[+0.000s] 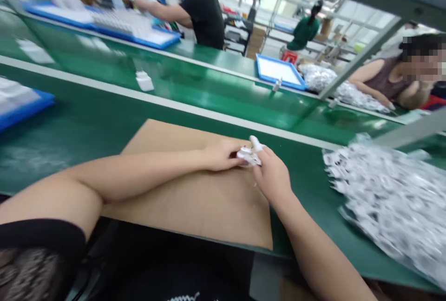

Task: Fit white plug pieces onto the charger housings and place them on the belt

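Above the far right part of a brown cardboard sheet, both hands meet at a small white item. My left hand has its fingers closed on the item's left side. On the other side, my right hand grips it, with a white covering on a raised finger or thumb. The item looks partly wrapped in clear plastic; its details are blurred. The cardboard lies flat on the green table.
A large heap of white, plastic-wrapped pieces covers the right side. At the left edge is a blue tray of white pieces. Beyond a pale rail, white items lie on a green belt. Several people are across it; a slanted metal post stands right.
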`<state>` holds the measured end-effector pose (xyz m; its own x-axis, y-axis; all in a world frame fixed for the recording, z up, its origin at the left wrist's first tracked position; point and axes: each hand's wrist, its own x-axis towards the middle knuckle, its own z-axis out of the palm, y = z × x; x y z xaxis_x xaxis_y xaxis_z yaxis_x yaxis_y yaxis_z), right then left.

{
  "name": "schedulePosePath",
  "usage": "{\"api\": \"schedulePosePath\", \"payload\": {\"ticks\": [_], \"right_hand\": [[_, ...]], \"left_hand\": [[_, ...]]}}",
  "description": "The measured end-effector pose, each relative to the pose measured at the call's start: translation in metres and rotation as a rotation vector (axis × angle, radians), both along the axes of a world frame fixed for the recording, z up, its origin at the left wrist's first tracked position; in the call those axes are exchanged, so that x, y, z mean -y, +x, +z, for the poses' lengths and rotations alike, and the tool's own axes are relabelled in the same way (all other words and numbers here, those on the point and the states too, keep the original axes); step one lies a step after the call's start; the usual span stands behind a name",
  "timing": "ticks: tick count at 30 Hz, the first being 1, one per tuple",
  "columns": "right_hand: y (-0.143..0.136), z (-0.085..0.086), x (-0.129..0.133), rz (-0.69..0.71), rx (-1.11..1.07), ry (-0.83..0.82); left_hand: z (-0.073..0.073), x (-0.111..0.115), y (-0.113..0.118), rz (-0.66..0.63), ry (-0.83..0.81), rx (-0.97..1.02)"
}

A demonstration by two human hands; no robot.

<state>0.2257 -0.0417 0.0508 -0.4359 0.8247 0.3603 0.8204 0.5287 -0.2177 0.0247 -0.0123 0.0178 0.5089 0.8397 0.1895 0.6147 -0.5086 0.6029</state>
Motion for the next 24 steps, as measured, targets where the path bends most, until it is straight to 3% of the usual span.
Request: {"api": "schedulePosePath", "payload": {"ticks": [3,6,9,12,15,19,21,24], "right_hand": [[0.008,-0.010,-0.005,-0.076,-0.117,0.152],[0.008,-0.021,-0.005,-0.036,-0.079,0.196],[0.005,-0.031,-0.004,0.021,-0.013,0.152],[0.006,-0.038,-0.009,0.070,0.003,0.021],[0.011,-0.040,-0.017,0.111,-0.003,-0.183],[0.014,-0.043,-0.025,0.104,-0.034,-0.294],[0.015,-0.044,-0.027,0.119,-0.040,-0.321],[0.018,-0.048,-0.030,0.104,-0.062,-0.318]], "left_hand": [[0.012,-0.040,-0.007,0.275,-0.051,-0.035],[0.022,-0.088,-0.017,0.544,-0.083,-0.095],[0.027,-0.128,-0.029,0.672,-0.092,-0.127],[0.028,-0.150,-0.037,0.762,-0.101,-0.142],[0.029,-0.154,-0.038,0.849,-0.087,-0.143],[0.026,-0.133,-0.024,0.915,0.084,-0.099],[0.017,-0.116,-0.011,0.821,0.190,-0.041],[-0.006,-0.095,0.008,0.534,0.312,0.065]]}}
